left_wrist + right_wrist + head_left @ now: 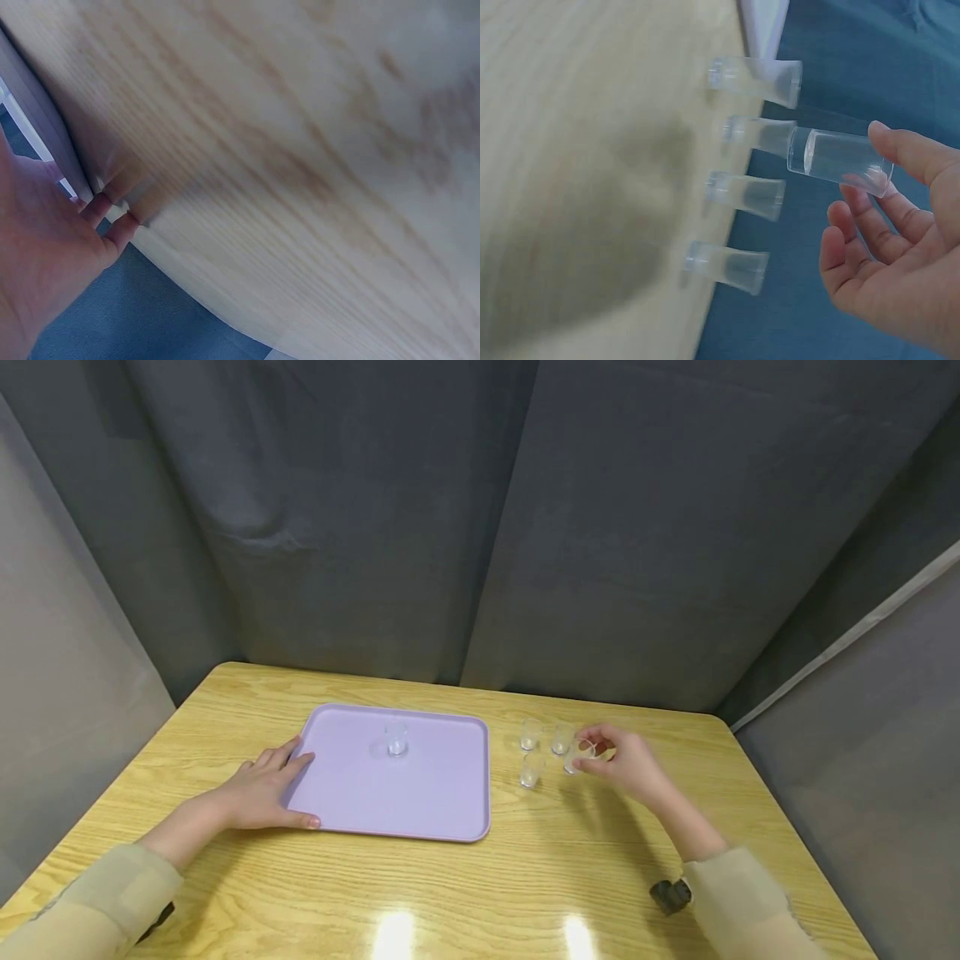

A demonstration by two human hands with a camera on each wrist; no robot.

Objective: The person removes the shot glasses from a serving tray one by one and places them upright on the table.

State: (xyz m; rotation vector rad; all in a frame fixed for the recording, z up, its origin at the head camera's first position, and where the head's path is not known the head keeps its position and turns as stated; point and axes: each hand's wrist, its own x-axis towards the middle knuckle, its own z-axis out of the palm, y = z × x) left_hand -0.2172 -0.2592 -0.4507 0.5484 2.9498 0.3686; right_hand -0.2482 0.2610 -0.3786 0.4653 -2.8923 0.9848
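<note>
In the head view, my left hand (258,789) rests with spread fingers against the left side of a lilac tray (390,785), thumb at its near corner. The left wrist view shows fingertips (124,225) of that hand on the table beside the tray's edge. My right hand (618,760) pinches a clear shot glass (844,161) near its rim between thumb and fingers. That glass is raised above the standing ones, its thick base pointing down at the table. One clear glass (396,740) stands on the tray, toward the back.
Several more clear glasses (529,771) stand in a group on the wooden table (450,885), right of the tray and close to my right hand. A dark grey curtain (375,527) hangs behind the table's back edge, with lighter panels at both sides.
</note>
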